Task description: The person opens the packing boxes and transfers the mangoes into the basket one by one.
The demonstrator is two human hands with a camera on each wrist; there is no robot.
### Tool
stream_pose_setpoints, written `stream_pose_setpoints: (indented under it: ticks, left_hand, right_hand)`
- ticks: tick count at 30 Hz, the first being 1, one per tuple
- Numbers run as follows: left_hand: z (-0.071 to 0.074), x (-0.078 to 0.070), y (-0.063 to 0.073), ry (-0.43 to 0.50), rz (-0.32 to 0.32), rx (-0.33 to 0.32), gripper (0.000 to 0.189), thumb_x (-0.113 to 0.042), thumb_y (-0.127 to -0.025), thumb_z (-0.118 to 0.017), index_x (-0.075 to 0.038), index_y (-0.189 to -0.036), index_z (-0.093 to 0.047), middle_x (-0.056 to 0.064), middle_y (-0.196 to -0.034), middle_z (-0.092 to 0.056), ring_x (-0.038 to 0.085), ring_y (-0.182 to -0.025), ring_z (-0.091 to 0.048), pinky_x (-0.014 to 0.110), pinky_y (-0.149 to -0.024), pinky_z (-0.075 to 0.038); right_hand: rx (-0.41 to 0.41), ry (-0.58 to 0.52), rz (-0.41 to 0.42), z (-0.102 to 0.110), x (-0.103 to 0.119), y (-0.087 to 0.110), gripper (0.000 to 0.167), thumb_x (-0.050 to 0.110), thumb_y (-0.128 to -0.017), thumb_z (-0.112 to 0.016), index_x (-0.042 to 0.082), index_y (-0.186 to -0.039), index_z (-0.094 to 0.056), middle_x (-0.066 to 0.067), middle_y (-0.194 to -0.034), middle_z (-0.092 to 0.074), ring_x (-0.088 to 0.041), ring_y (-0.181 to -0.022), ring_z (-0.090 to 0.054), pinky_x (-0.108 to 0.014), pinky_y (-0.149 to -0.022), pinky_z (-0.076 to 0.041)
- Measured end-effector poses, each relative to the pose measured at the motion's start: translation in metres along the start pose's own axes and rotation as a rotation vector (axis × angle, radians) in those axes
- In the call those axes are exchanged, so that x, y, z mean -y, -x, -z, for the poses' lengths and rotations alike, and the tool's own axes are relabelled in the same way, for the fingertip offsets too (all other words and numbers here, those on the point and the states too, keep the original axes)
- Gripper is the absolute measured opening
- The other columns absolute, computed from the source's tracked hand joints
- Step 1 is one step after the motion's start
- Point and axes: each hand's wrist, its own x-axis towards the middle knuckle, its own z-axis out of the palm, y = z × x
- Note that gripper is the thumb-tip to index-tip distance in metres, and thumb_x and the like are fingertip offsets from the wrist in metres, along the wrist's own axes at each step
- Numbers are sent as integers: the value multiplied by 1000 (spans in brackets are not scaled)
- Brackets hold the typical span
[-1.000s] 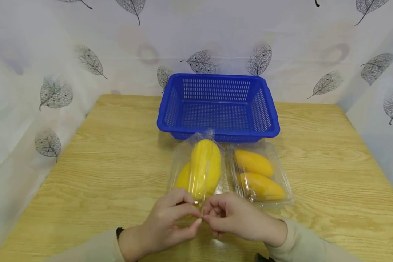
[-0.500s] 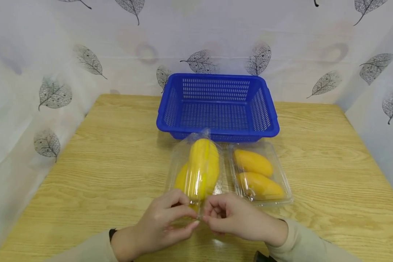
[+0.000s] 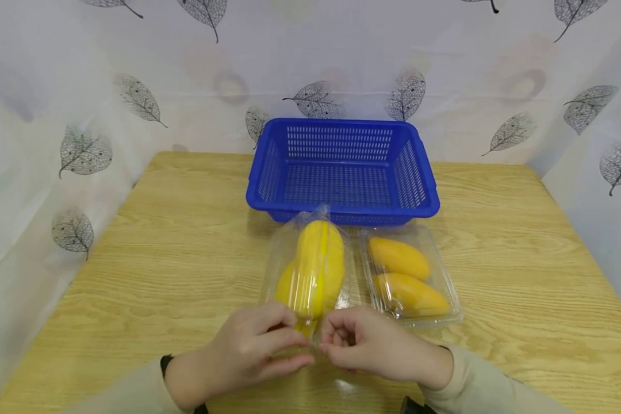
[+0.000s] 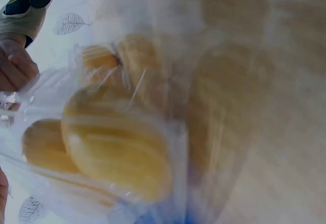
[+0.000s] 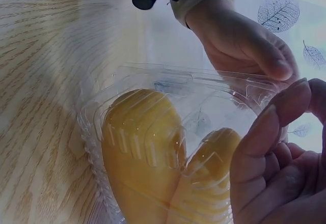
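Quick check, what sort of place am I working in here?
Probably a staged tabletop recording booth, not a kitchen: a wooden table enclosed by leaf-print curtains, with only a blue basket and two clear clamshells of mangoes.

No text, label, brand, number or sign can be read in any view. The clear plastic boxes carry no sticker that shows, the blue basket has no lettering, and the white cloth behind has only printed grey leaves.
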Motion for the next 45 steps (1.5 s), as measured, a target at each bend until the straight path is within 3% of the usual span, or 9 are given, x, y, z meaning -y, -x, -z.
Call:
stream_pose_setpoints:
  ticks: [3,7,13,17,20,24,32,41,45]
  left_hand:
    - [7,5,-7,-31,43,20,25,-30,-91,-61,-8,-80,-66,1,-80,-54,6,-62,-48,9,-58,-41]
    - [17,18,-25,-132,224,68,26,-32,-92,-57,-6,-89,-64,3,-85,-55,12,-70,-53,18,-58,-47]
    - [25,48,-50,-250,496,341,35,-32,-84,-68,-4,-103,-62,7,-95,-55,20,-86,-51,30,-70,-47]
    - [21,60,-62,-302,590,517,47,-41,-85,-65,-3,-114,-59,9,-101,-53,22,-88,-50,33,-71,-47]
    - [17,70,-69,-275,700,598,52,-46,-87,-61,-5,-119,-57,10,-106,-52,22,-91,-51,34,-74,-48]
    - [13,79,-74,-172,843,636,51,-48,-87,-59,-9,-121,-58,8,-111,-50,20,-87,-50,34,-74,-47]
    - [10,82,-76,16,925,664,50,-42,-90,-58,-11,-128,-51,12,-122,-44,20,-94,-52,37,-88,-44]
    - [10,82,-69,25,961,617,46,-35,-90,-58,-12,-130,-51,13,-122,-41,24,-102,-50,40,-92,-41]
    - [10,83,-67,6,954,588,46,-34,-88,-59,-11,-128,-52,14,-120,-43,25,-103,-50,41,-91,-42]
  right_hand:
    - [4,7,0,-1,0,0,12,8,-87,-61,7,-76,-57,11,-57,-48,1,-50,-45,-18,-44,-38]
    - [10,7,4,-2,1,-1,12,7,-87,-61,7,-75,-56,11,-57,-48,1,-49,-44,-17,-44,-38]
    - [18,0,-4,-4,2,-2,13,9,-87,-61,6,-75,-56,11,-56,-49,1,-48,-44,-17,-43,-37]
    - [29,-18,-16,-4,3,-2,15,9,-88,-60,5,-75,-56,9,-55,-50,0,-48,-46,-17,-44,-38]
    - [41,-29,-25,-4,3,-2,15,9,-89,-59,5,-74,-55,7,-55,-51,0,-47,-46,-17,-44,-38]
    - [59,-39,-26,-4,3,-2,17,10,-90,-59,5,-74,-55,5,-54,-53,-2,-47,-47,-17,-45,-37]
    - [59,-29,-41,-4,5,-2,14,6,-87,-60,5,-74,-55,2,-55,-55,-2,-47,-49,-18,-44,-39]
    - [131,33,-87,12,9,-4,16,16,-92,-57,9,-78,-59,8,-61,-57,-2,-53,-51,-18,-49,-43]
    - [36,139,-109,36,16,-8,20,22,-95,-55,8,-83,-62,3,-65,-59,-10,-57,-55,-25,-53,-49]
